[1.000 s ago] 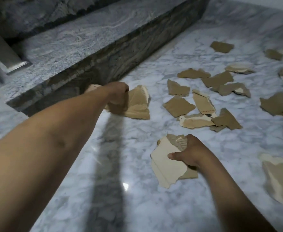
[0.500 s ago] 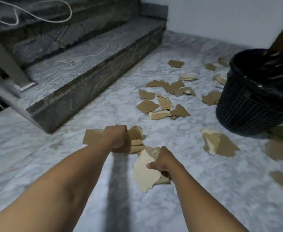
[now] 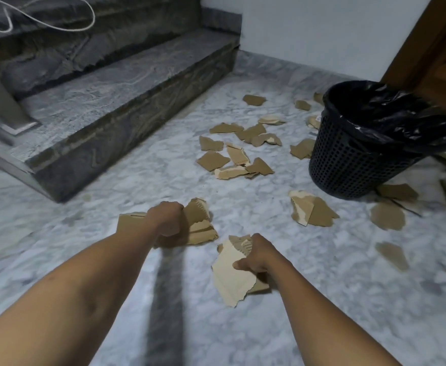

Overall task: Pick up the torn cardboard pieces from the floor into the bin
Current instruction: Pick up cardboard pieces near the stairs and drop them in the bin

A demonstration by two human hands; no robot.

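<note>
The right hand still pinches a pale cardboard piece. At eleven o'clock, the left hand curls round brown pieces. Both have risen. The bin now shows at two o'clock, so dumping looks next.

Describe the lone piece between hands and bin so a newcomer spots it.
Find the black mesh bin on the right. On the marble floor left of its base lies one cardboard piece alone. Unlike plain brown scraps nearby, it is two-toned: pale torn left, brown right.
</note>
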